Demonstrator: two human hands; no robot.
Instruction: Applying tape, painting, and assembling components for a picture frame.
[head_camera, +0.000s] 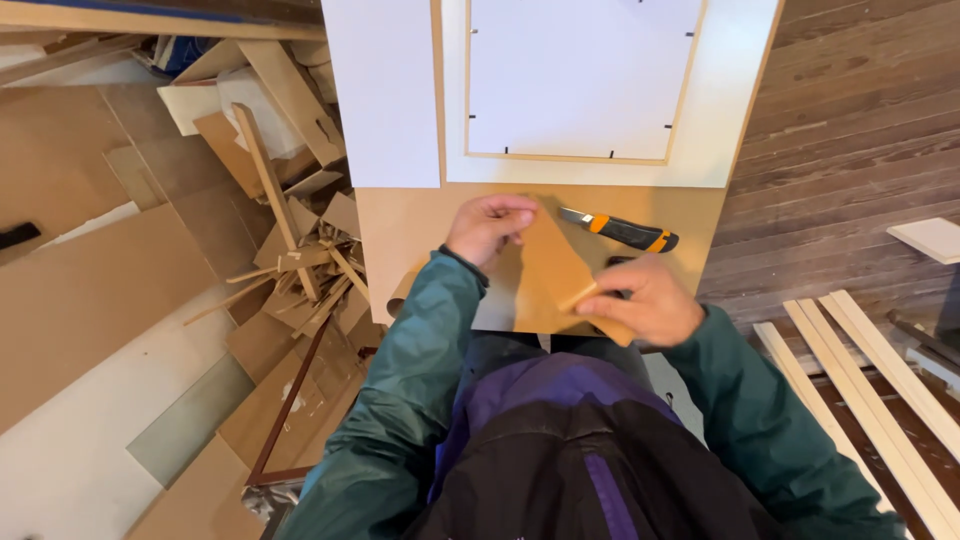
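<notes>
At the near edge of the brown board (400, 235), you are holding a tan sheet (548, 270) with both hands. Your left hand (487, 226) is pinching the sheet's far left edge, fingers curled over it. Your right hand (640, 300) is gripping the near right corner, thumb pressed on top, fingers folded beneath. The sheet is lying tilted, its far point aiming toward the utility knife (620, 231), which is resting just beyond your right hand, blade pointing left, apart from the sheet. Farther off, a white panel (385, 90) and a framed white sheet (585, 75) are covering the far half of the board, leaving only a narrow brown strip open around your hands. To the left, offcuts and wood strips (290, 250) are crowding right up against the board's edge. To the right, bare plank flooring (840, 130) is lying open, with pale battens (870, 390) lying side by side near your right elbow.
</notes>
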